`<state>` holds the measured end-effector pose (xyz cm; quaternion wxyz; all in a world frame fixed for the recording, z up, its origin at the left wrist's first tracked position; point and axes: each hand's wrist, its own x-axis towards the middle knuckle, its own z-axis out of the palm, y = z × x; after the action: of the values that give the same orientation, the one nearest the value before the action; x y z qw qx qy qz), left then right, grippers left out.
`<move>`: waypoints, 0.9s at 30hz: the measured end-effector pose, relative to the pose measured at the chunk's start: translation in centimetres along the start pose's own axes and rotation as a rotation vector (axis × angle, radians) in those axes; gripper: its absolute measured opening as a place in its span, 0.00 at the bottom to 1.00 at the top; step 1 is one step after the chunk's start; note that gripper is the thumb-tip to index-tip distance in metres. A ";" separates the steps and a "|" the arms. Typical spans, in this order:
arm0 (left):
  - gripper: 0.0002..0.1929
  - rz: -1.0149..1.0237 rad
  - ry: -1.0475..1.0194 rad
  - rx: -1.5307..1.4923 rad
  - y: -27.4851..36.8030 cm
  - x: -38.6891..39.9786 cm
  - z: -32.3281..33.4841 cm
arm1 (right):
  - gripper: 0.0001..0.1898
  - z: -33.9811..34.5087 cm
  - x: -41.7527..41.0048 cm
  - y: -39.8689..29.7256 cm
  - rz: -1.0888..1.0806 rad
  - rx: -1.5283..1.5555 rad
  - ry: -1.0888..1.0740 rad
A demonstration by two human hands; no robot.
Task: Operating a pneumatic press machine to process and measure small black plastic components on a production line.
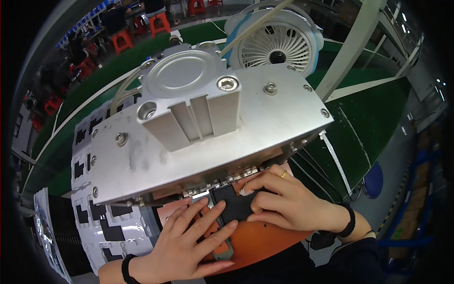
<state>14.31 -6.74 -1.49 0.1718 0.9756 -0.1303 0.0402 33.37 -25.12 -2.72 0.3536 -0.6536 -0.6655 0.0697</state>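
My left hand (193, 236) lies palm down with fingers spread. Its fingertips rest at the edge of a flat black part (232, 204) and on the orange-and-grey fixture (222, 245) beside it. My right hand (287, 200) is bent over the black part's right side. At its index fingertip is a small crumpled white scrap (245, 192), seemingly held by the curled fingers; its material is unclear. Just beyond both hands stands a metal press head (212, 142) with a pneumatic cylinder (188, 85) on top. The black part's far edge runs up to the press's underside.
White plastic trays (138, 227) with black cut pieces stand at left. A rounded orange board (269, 241) lies before me. Behind the press are a fan (276, 49) and a slanted metal post (351, 49). Cables (315, 170) run at right. People sit on red stools (122, 41) farther back.
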 end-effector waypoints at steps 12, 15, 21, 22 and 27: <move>0.15 -0.255 0.157 -0.681 2.8 -0.6 -1.9 | 0.08 -1.0 -2.5 -4.2 -0.039 0.257 0.178; 0.14 -0.342 -0.186 -1.066 3.6 -0.8 -2.1 | 0.04 -0.7 -2.5 -7.0 -0.312 0.162 0.161; 0.09 -0.484 -0.503 -1.613 3.4 -1.3 -1.3 | 0.10 -0.9 -3.2 -7.6 -0.318 0.001 0.302; 0.08 -0.494 -0.432 -1.610 3.5 -1.3 -1.2 | 0.13 -0.9 -3.7 -5.9 -0.210 0.006 0.317; 0.14 -0.425 -0.086 -1.664 3.3 -0.9 -0.5 | 0.22 -4.5 -10.5 6.3 0.547 -0.412 0.562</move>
<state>12.52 -9.35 -0.05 0.8301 0.5365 0.0617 -0.1386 40.02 -35.55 -6.84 0.3517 -0.8562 -0.3461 -0.1535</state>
